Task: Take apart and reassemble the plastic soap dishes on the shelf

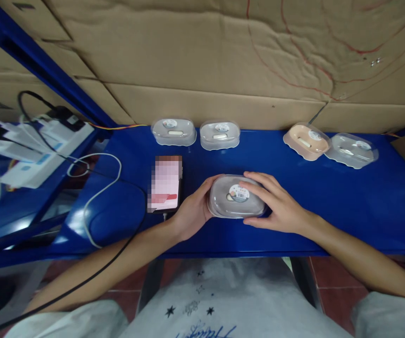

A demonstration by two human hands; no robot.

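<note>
A grey soap dish with a clear plastic lid [220, 197] is held between my two hands above the blue shelf. A round white label with a barcode shows on top of its lid. My left hand [199, 203] grips the left end, its fingers mostly hidden under and behind the dish. My right hand [282, 204] holds the right end, with fingers over the lid and the thumb along the near edge. Left of my hands lies a phone [165, 183] with its screen lit and blurred, a cable plugged into its lower end.
Two grey lidded soap dishes [174, 132] stand along the back, with a peach soap dish [306, 142] and another grey soap dish [352, 151] at back right. A power strip [43, 157] with plugs and loose cables is at left. Cardboard [188, 61] walls the back.
</note>
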